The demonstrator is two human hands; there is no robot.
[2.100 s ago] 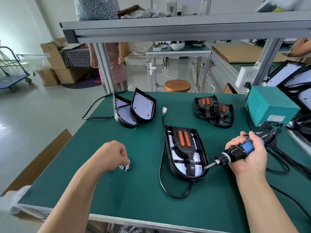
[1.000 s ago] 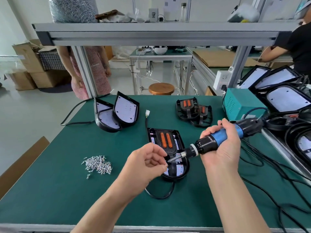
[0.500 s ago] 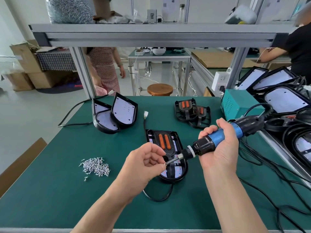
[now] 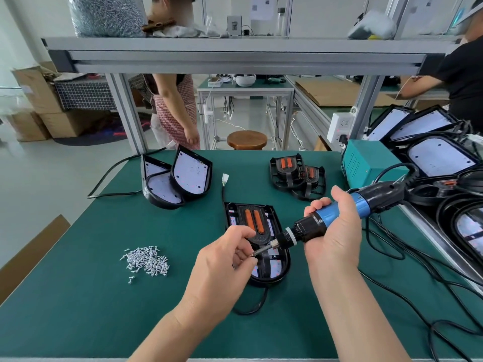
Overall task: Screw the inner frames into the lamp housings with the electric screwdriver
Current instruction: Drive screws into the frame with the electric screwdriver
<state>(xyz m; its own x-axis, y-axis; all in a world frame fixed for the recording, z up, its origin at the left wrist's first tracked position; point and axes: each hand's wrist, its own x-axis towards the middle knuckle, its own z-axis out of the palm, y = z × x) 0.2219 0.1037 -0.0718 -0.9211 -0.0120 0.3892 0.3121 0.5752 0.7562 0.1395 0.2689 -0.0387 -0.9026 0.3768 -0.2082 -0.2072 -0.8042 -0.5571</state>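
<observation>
Lamp housing [image 4: 287, 266] lay flat in the middle of the green desk [image 4: 104, 296], and inside it sat the inner frame [image 4: 252, 220] with two orange strips. I saw the right hand [image 4: 337, 239], fingers [image 4: 317, 205] wrapped round the electric screwdriver [image 4: 333, 214], above the housing. The left hand [image 4: 222, 267] pinched a small screw [image 4: 252, 255] at the bit tip. Loose screws [image 4: 146, 261] lay heaped at left. A bag [image 4: 104, 14] full of silvery pieces stood on the shelf [image 4: 235, 48].

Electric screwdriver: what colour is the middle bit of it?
The electric screwdriver has a bright blue middle between black ends, best seen in the head view.
</observation>
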